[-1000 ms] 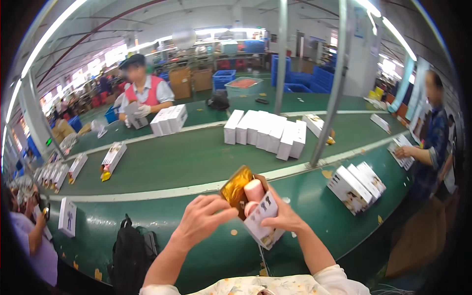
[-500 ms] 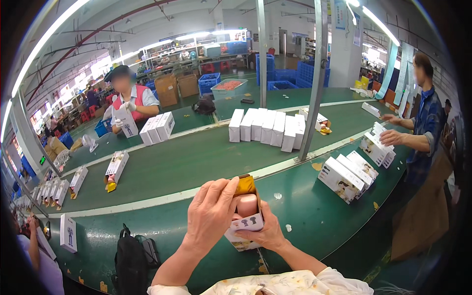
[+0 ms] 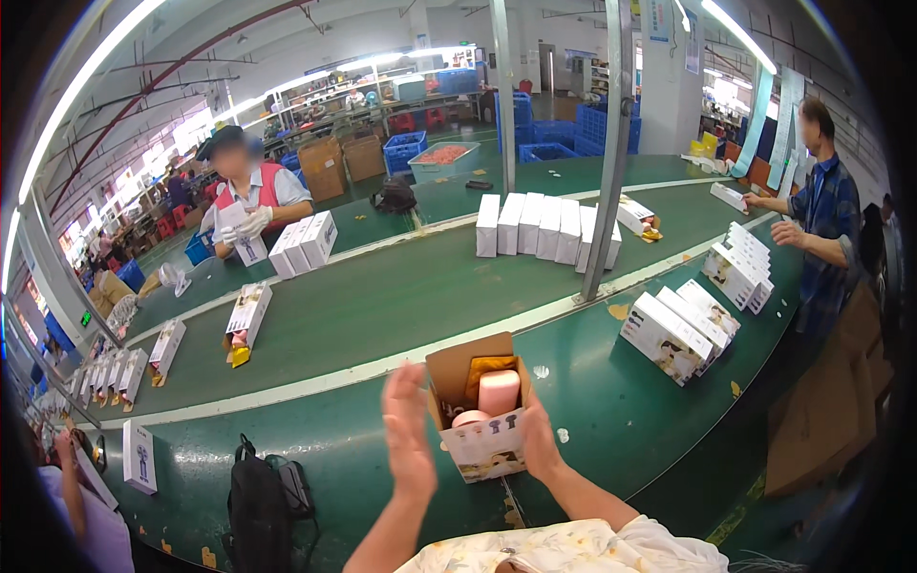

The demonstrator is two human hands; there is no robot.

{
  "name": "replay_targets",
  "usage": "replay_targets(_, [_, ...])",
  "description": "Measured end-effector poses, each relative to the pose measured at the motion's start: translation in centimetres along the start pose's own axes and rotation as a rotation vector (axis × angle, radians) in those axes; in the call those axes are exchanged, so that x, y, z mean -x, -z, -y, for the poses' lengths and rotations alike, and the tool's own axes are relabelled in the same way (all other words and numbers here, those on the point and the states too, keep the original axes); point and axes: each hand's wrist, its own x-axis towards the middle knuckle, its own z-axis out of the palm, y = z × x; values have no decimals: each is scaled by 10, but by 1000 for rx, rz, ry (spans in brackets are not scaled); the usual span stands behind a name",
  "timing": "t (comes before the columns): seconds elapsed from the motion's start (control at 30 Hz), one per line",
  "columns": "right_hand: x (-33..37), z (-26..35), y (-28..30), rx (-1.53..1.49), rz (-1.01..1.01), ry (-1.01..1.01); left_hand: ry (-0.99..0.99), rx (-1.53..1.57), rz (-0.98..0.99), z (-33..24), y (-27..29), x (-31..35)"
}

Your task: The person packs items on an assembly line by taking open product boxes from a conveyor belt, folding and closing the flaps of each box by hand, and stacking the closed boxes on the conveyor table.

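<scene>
In front of me a white printed carton (image 3: 484,447) stands with its top open and its brown inner flap raised. Inside it show a pink rounded item (image 3: 499,392) and a gold-coloured packet (image 3: 485,371); the rest of the contents is partly hidden. Against the carton's right side is my right hand (image 3: 543,444), gripping that side, its fingertips partly hidden. My left hand (image 3: 409,430), slightly blurred, is raised beside the left side, fingers stretched out and nothing in it.
Cartons (image 3: 669,336) stand to my right. Others (image 3: 531,225) line the green conveyor (image 3: 363,315), with an open one (image 3: 248,315) at left. A black bag (image 3: 258,501) lies near my left arm. A metal post (image 3: 608,181) rises ahead. Co-workers (image 3: 263,196) (image 3: 826,210) handle cartons.
My left hand has come off the carton's top and moved left, its fingers straightening. The carton's opening now shows more fully. Cartons on the conveyor have shifted right.
</scene>
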Motion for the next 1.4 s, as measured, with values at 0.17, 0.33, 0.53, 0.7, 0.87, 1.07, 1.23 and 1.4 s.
replay_targets(0.17, [-8,10,-25,-299,-70,-115,276,290,-65,-8,-3,22])
replay_targets(0.33, [-2,25,-54,-60,173,-135,284,303,-126,-30,20,17])
replay_targets(0.53, [-2,23,-71,5,285,16,145,239,-106,-29,56,21])
replay_targets(0.7, [-7,49,-92,525,547,334,63,166,-86,-34,85,19])
replay_targets(0.87, [3,52,-118,726,529,399,67,187,-64,-42,111,21])
replay_targets(1.07, [7,33,-146,883,521,596,46,181,11,-48,149,22])
replay_targets(1.23, [6,29,-172,863,510,587,91,258,177,-56,183,16])
replay_targets(1.4, [11,13,-195,956,476,730,34,194,248,-60,213,15])
